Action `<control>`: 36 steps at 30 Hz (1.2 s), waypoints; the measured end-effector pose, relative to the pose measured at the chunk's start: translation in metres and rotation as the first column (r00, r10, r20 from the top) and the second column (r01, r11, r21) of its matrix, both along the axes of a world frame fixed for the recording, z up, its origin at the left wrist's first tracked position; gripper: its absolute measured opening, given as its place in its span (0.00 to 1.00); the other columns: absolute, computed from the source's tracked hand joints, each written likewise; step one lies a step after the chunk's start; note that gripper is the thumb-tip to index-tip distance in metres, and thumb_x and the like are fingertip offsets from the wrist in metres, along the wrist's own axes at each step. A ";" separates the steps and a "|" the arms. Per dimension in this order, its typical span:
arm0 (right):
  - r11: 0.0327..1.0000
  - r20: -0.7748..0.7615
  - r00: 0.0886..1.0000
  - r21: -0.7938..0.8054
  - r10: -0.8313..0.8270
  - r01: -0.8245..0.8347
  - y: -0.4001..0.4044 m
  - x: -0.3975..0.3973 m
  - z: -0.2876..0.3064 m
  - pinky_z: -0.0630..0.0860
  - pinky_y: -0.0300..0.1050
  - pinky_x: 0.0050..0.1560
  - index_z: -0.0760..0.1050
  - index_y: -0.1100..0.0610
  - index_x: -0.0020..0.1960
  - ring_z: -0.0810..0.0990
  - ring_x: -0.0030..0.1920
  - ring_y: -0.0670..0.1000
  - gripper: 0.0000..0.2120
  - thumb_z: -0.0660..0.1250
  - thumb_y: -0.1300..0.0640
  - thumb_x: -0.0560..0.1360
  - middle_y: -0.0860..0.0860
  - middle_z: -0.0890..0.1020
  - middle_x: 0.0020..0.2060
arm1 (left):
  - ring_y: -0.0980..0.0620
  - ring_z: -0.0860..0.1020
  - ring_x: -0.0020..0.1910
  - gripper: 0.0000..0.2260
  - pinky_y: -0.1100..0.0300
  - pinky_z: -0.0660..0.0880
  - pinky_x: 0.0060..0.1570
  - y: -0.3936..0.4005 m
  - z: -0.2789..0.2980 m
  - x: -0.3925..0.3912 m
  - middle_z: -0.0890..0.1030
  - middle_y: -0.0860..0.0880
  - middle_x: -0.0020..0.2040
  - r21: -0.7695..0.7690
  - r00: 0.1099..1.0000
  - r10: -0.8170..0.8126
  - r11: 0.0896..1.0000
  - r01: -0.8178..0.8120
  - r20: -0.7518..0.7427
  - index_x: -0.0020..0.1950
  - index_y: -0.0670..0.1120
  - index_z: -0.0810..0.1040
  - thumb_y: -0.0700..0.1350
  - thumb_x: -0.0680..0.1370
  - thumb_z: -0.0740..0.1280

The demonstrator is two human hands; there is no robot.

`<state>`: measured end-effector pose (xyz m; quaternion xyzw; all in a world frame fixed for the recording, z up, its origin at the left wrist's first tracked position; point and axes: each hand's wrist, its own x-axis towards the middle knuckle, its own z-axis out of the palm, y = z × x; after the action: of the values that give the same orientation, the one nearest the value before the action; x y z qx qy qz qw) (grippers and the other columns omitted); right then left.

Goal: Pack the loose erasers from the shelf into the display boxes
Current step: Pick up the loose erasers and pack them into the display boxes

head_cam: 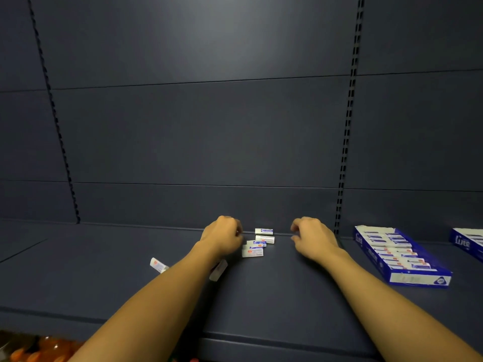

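Nearest, two stray erasers [157,265] lie by the left forearm. Farther back, both hands flank the eraser cluster [257,243]; left hand [222,236] and right hand [313,239] are curled, though whether either pinches anything I cannot tell. Probably best to gather several erasers aligned, then carry them right to the display box [400,254].

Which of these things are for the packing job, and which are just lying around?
For the job:
loose erasers
two stray erasers by the left arm
blue display box
second display box
left hand
right hand

Just there:
dark shelf
slotted back panel
orange goods below
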<state>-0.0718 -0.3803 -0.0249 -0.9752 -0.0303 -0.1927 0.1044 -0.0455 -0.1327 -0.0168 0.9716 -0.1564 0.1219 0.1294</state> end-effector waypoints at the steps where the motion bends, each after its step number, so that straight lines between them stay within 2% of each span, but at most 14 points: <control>1: 1.000 0.010 1.000 0.022 0.008 -0.008 -0.001 0.008 -0.003 0.77 0.45 0.50 0.76 0.51 0.60 0.78 0.55 0.52 0.11 0.66 0.53 0.79 0.48 0.78 0.56 | 0.47 0.79 0.51 0.11 0.50 0.80 0.51 -0.001 0.000 0.008 0.80 0.47 0.58 0.003 1.000 -0.003 1.000 0.003 0.007 0.59 0.48 0.81 0.44 0.79 0.63; 7: 0.990 0.045 0.999 0.138 0.025 -0.031 0.000 0.046 -0.024 0.76 0.44 0.48 0.77 0.50 0.60 0.79 0.53 0.50 0.10 0.67 0.54 0.79 0.46 0.78 0.54 | 0.47 0.79 0.54 0.13 0.50 0.80 0.53 -0.004 -0.006 0.047 0.79 0.49 0.59 -0.025 0.999 -0.035 0.999 0.035 0.000 0.60 0.50 0.80 0.44 0.78 0.63; 10: 0.984 0.074 0.997 0.175 0.017 -0.030 0.003 0.063 -0.032 0.72 0.41 0.45 0.78 0.50 0.58 0.79 0.51 0.49 0.09 0.68 0.55 0.78 0.45 0.79 0.52 | 0.47 0.79 0.54 0.13 0.49 0.79 0.53 -0.003 -0.010 0.066 0.80 0.50 0.58 -0.042 0.998 -0.068 0.997 0.067 -0.011 0.60 0.52 0.81 0.43 0.78 0.63; 12: 0.974 0.115 0.993 0.224 0.000 -0.026 0.005 0.073 -0.035 0.71 0.41 0.45 0.79 0.51 0.56 0.78 0.50 0.48 0.08 0.68 0.57 0.77 0.45 0.79 0.49 | 0.48 0.80 0.54 0.12 0.50 0.79 0.54 -0.007 -0.010 0.077 0.81 0.51 0.57 -0.066 0.993 -0.117 0.991 0.117 -0.005 0.59 0.52 0.82 0.43 0.78 0.64; 17: 0.957 0.168 0.985 0.289 -0.032 -0.019 0.003 0.086 -0.042 0.77 0.46 0.46 0.80 0.51 0.53 0.79 0.48 0.50 0.07 0.69 0.58 0.76 0.45 0.79 0.46 | 0.55 0.81 0.49 0.07 0.52 0.79 0.53 -0.029 -0.010 0.089 0.84 0.55 0.50 -0.098 0.945 -0.322 0.944 0.315 -0.062 0.53 0.53 0.85 0.45 0.78 0.68; 20: 0.952 0.189 0.981 0.306 -0.048 -0.013 -0.002 0.086 -0.044 0.78 0.47 0.46 0.80 0.51 0.52 0.79 0.46 0.50 0.07 0.69 0.59 0.76 0.44 0.78 0.45 | 0.56 0.81 0.47 0.05 0.52 0.80 0.51 -0.041 -0.012 0.093 0.85 0.54 0.46 -0.113 0.925 -0.364 0.929 0.353 -0.105 0.48 0.51 0.85 0.45 0.77 0.69; 26: 0.956 0.212 0.976 0.292 -0.050 -0.015 -0.008 0.083 -0.046 0.77 0.46 0.46 0.80 0.50 0.52 0.79 0.45 0.49 0.07 0.69 0.59 0.75 0.42 0.76 0.42 | 0.54 0.81 0.45 0.03 0.50 0.81 0.50 -0.044 -0.018 0.096 0.84 0.54 0.44 -0.076 0.924 -0.350 0.937 0.342 -0.152 0.46 0.51 0.85 0.44 0.76 0.73; 33: 0.966 0.232 0.973 0.246 0.018 -0.077 0.004 0.089 -0.042 0.78 0.47 0.46 0.80 0.50 0.53 0.79 0.46 0.48 0.07 0.69 0.59 0.75 0.42 0.78 0.45 | 0.51 0.80 0.49 0.04 0.54 0.77 0.46 -0.024 -0.005 0.091 0.83 0.53 0.48 0.104 0.960 -0.262 0.957 0.272 -0.100 0.47 0.52 0.83 0.43 0.75 0.73; 36: 0.978 0.212 0.973 0.165 0.090 -0.126 0.016 0.091 -0.039 0.77 0.46 0.46 0.80 0.50 0.54 0.79 0.48 0.48 0.08 0.69 0.57 0.76 0.43 0.79 0.48 | 0.50 0.80 0.51 0.07 0.52 0.78 0.51 -0.018 -0.005 0.091 0.82 0.52 0.51 0.091 0.961 -0.248 0.961 0.259 -0.118 0.51 0.53 0.82 0.45 0.74 0.75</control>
<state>0.0193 -0.3648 -0.0642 -0.9342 -0.0769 -0.2870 0.1973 0.0459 -0.1506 -0.0219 0.9540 -0.2789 0.0442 0.1003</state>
